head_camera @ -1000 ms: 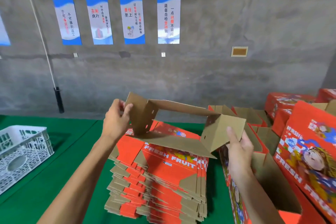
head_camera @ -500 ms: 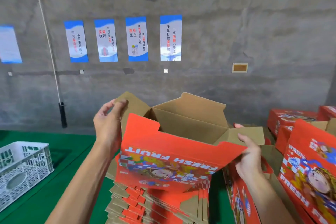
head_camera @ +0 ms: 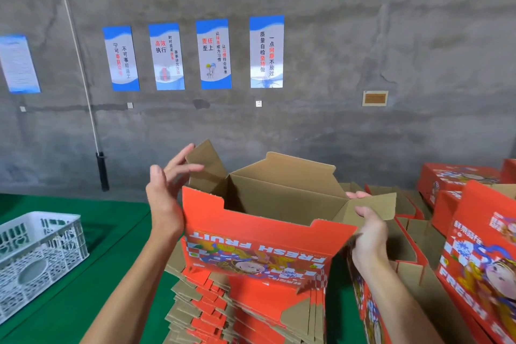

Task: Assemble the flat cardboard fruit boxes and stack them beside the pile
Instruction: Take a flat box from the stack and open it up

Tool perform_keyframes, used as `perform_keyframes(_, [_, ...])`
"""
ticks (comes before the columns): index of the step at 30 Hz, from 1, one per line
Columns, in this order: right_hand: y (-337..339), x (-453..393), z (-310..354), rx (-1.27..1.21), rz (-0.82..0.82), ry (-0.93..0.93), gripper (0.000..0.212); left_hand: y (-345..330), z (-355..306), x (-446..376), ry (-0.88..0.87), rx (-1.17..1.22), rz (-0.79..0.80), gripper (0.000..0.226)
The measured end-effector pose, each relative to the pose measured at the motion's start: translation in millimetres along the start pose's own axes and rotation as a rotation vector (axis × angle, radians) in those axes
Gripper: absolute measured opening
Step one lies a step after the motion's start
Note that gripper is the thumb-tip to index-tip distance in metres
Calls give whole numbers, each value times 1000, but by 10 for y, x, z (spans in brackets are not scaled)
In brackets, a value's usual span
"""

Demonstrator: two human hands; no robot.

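Head view: both hands, left hand (head_camera: 164,198) and right hand (head_camera: 368,234), hold the opened box (head_camera: 265,237).

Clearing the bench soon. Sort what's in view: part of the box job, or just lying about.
Job: opened box, gripped by left hand and right hand; flat box pile; assembled boxes.

Lying about: white crate, wall posters, black-handled pole.
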State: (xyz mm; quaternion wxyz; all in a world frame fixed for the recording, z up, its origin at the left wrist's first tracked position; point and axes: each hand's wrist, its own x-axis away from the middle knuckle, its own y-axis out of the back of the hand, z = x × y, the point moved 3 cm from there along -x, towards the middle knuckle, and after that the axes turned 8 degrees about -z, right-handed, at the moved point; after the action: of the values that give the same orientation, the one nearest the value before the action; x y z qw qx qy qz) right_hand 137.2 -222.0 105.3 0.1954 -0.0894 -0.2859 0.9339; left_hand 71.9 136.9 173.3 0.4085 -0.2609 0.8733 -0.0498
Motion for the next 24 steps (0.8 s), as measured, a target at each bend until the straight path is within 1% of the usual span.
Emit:
perform_keyframes(1, [7, -14, 2, 0, -20, 3, 33, 18, 25, 29, -28, -47, 23, 93])
perform_keyframes(2, [16, -28, 3, 5, -31, 6, 31, 31, 59, 70, -56, -111, 55, 96])
perform_keyframes(3, [27, -43, -8, 14, -28, 10, 30, 39, 95, 129, -94, -205, 94, 96])
perform_keyframes(5, [35, -64, -25, 28, 2, 8, 28, 24, 153, 245, -164, -392, 168, 79])
perform_keyframes(6, [36, -68, -39, 34, 25, -12, 26, -6, 163, 282, -162, -445, 191, 72])
perform_keyframes(8, [29, -69, -69, 40, 111, -70, 25, -109, 136, 290, -110, -483, 185, 59])
perform_keyframes(10, [2, -66, -62, 16, 243, -72, 27, -225, 53, 248, -110, -528, 162, 52])
perform_keyframes(12, [-51, -76, -21, 2, 366, -11, 27, -285, -10, 186, -163, -606, 125, 53])
perform_keyframes(14, [-107, -68, 11, 21, 438, 55, 20, -269, -19, 144, -192, -691, 75, 60])
perform_keyframes(15, [-128, -66, 14, 61, 446, 87, 25, -253, -8, 132, -184, -734, 57, 64])
perform_keyframes(18, [-170, -40, -17, 243, 432, 169, 58, -236, 57, 129, -139, -870, 21, 72])
perform_keyframes(21, [-179, -33, -34, 394, 463, 318, 92, -276, 81, 109, -114, -913, 40, 76])
perform_keyframes(22, [-186, -37, -26, 443, 469, 367, 97, -290, 78, 103, -120, -921, 50, 78])
perform_keyframes(24, [-220, -38, -16, 519, 499, 442, 96, -331, 59, 107, -150, -942, 75, 80])
